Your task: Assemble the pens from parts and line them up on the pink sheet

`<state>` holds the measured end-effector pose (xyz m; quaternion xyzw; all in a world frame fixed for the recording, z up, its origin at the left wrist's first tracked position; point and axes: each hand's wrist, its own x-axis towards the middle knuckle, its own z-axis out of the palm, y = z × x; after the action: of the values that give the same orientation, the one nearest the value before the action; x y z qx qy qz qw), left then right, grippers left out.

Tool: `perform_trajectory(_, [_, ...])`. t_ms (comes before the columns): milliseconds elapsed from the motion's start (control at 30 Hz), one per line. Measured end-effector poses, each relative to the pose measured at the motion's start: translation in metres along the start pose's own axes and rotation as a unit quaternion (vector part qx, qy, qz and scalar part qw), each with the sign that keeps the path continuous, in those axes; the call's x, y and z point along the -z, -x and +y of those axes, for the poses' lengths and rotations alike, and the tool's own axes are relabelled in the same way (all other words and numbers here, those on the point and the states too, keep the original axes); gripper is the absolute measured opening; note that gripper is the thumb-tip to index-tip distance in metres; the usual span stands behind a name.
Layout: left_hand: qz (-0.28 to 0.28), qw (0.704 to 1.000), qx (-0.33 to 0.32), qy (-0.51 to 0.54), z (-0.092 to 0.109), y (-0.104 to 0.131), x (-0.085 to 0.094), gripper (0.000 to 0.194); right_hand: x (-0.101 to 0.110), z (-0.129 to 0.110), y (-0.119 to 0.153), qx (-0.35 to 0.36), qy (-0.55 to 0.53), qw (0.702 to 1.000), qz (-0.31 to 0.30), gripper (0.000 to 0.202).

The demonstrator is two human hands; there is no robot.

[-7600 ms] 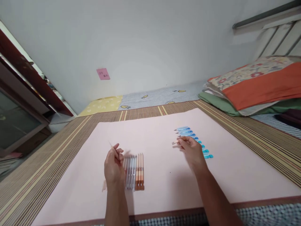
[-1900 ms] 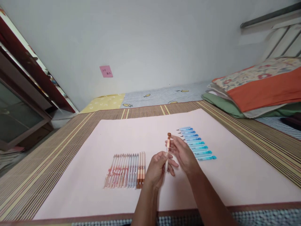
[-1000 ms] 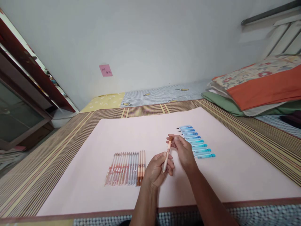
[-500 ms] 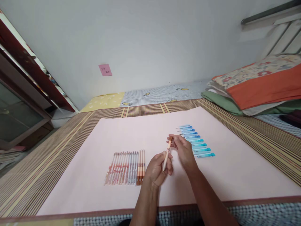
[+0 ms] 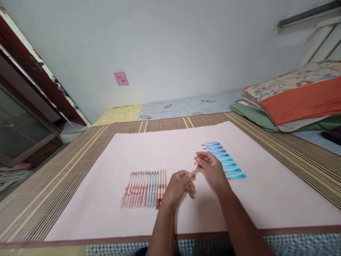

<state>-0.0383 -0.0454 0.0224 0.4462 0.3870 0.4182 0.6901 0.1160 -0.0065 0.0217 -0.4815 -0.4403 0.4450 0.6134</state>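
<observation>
On my feed the peach-barrelled pen (image 5: 195, 167) is up between both hands, above the paper and slanted, its upper end leaning toward the right hand (image 5: 212, 167). That hand pinches the upper end between thumb and fingertips, which cover most of it. The left hand (image 5: 180, 183) has thumb and forefinger closed around the lower part, its other fingers curled loosely below; the point itself I can't make out.

I'd judge the pen light and stiff, with a smooth barrel that could roll or slip under a slack pinch. Mid-barrel looks the best place to take hold, and I'd keep side load off the slim tip, likely its most fragile part.

Left of the hands, matching peach-and-brown pens (image 5: 162, 181) stand side by side, partly behind the left forearm, next to a row of clear-barrelled pens (image 5: 140, 190). Just beyond the right hand, blue pens (image 5: 227, 165) lie in a stepped column. All rest on a pale pink sheet (image 5: 106, 220) over a striped mat (image 5: 77, 160).
</observation>
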Motion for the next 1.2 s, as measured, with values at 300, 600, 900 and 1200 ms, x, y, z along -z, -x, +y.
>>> perform_trajectory(300, [0.074, 0.992, -0.042, -0.089, 0.030, 0.018, 0.040, 0.026, 0.016, -0.033, 0.014, -0.011, 0.202, 0.935, -0.292, 0.017])
perform_trajectory(600, [0.273, 0.950, -0.123, 0.081, 0.027, 0.011, 0.058, 0.046, -0.017, -0.006, 0.027, -0.043, 0.330, 0.899, -0.284, 0.014])
perform_trajectory(900, [0.361, 0.888, -0.163, 0.235, 0.024, 0.013, 0.099, 0.030, -0.037, 0.008, 0.037, -0.159, 0.338, 0.886, -0.276, 0.028])
perform_trajectory(1200, [0.355, 0.885, -0.146, 0.264, 0.028, 0.010, 0.085, 0.022, -0.053, 0.015, 0.052, -0.239, 0.279, 0.872, -0.324, 0.030])
